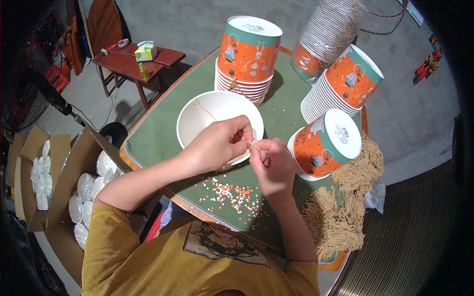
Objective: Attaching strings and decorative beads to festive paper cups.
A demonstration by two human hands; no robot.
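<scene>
A white paper bucket (193, 121) lies with its open mouth facing me on the green table. Thin tan cord (205, 109) crosses the mouth and runs to my hands at the right side of the rim. My left hand (213, 144) reaches over the bucket, thumb and fingers pinched on the cord. Close beside it, my right hand (273, 165) is closed, pinching the same cord near the rim. Below the bucket, small orange and white beads (236, 197) lie scattered. Whether a bead sits on the cord is hidden by my fingers.
Stacks of orange paper buckets stand at the back (252, 56) and right (323, 143). A plastic-wrapped stack (328, 34) leans behind. Bundles of tan cord (335, 224) cover the right edge. Cardboard boxes (64, 232) with wrapped white goods stand left; a red bench (133, 61) is farther off.
</scene>
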